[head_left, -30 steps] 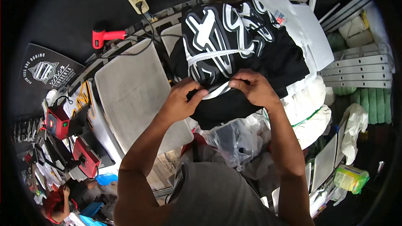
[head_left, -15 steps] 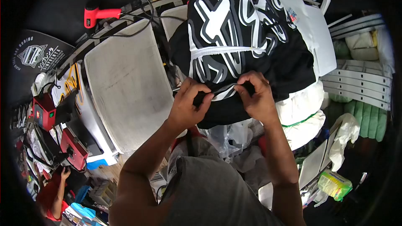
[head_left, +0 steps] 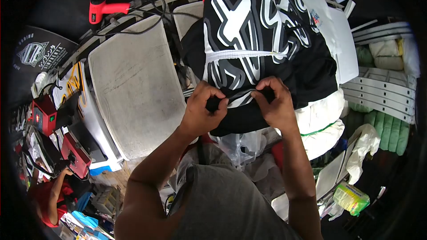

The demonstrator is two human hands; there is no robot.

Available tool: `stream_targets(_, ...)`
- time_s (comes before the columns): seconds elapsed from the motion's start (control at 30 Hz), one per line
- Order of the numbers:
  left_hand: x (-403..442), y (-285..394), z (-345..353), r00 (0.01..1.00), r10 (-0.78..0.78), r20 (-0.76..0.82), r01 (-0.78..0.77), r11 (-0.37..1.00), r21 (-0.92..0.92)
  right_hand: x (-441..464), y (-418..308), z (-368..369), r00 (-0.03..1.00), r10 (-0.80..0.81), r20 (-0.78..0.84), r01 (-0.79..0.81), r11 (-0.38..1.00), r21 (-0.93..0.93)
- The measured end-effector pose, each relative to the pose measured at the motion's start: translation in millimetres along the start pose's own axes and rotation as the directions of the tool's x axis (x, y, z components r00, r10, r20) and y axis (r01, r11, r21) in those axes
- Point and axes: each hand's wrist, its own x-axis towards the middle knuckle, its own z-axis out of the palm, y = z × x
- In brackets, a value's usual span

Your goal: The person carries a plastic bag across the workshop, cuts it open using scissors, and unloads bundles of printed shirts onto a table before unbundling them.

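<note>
A black printed garment (head_left: pixel 313 69) with big white and grey lettering is spread in front of me, its lower part loosely gathered. Across the lettering runs a narrow white strip (head_left: pixel 244 54). My left hand (head_left: pixel 200 109) pinches the near edge of the print between thumb and fingers. To its right, my right hand (head_left: pixel 276 104) pinches the same edge. Between the two hands a short white-and-grey piece of the print (head_left: pixel 240 99) shows along the fold. Fingertips hide exactly how the cloth is gripped.
A flat grey board (head_left: pixel 135 89) lies left of the garment. Beyond it rests a red heat gun (head_left: pixel 106 8) with a black cord. White bundles (head_left: pixel 322 135) sit at the right. At lower left, a person in red (head_left: pixel 53 200) is near red machines (head_left: pixel 76 155).
The view has shifted slightly. Both hands keep their pinch on the garment's edge, almost in the same place. The person in red at lower left has moved a little.
</note>
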Motion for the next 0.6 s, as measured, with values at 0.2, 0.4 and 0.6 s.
stream_targets(0.2, 2, 8, 1, 0.994, -0.106, 0.023, 0.107, 0.994, -0.020, -6, -4, -6, 0.992, 0.129, 0.012, -0.130, 0.982, 0.136)
stream_targets(0.4, -46, 83, -20, 0.404, -0.337, 0.850, 0.167, 0.941, 0.294, -124, -15, -24, 0.984, 0.024, 0.177, 0.000, 0.991, -0.137)
stream_targets(0.6, -141, 41, 33, -0.028, -0.403, 0.915, 0.208, 0.893, 0.399, -407, 141, 104, 0.571, 0.801, 0.179, -0.798, 0.593, -0.108)
